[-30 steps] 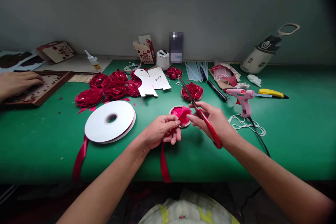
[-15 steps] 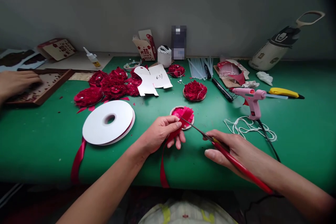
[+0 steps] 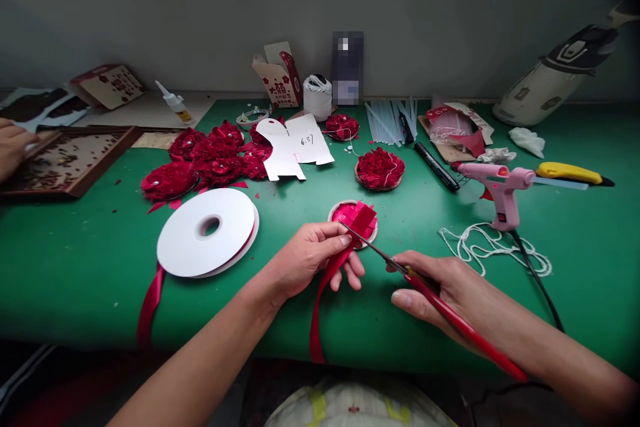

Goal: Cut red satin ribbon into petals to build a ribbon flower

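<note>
My left hand [image 3: 313, 257] pinches a red ribbon [image 3: 323, 300] whose loose length hangs over the front edge of the green table [image 3: 90, 260]. The ribbon's end lies over a small round base covered in red ribbon pieces [image 3: 356, 219]. My right hand [image 3: 450, 290] holds red-handled scissors [image 3: 440, 307], their blade tips touching the ribbon just beyond my left fingers. A white ribbon spool [image 3: 207, 232] lies flat to the left, red ribbon trailing from it.
Finished red ribbon flowers [image 3: 205, 163] cluster at the back left, another flower [image 3: 379, 169] behind the base. A pink glue gun [image 3: 497, 183], white string [image 3: 493, 250], yellow utility knife [image 3: 575, 173] and black marker [image 3: 436, 165] lie right. Another person's hand [image 3: 11, 147] rests by a wooden tray [image 3: 67, 160].
My right hand swung the scissors down from over the base to my right side, blades now pointing left at the ribbon. The other person's hand drew back leftward.
</note>
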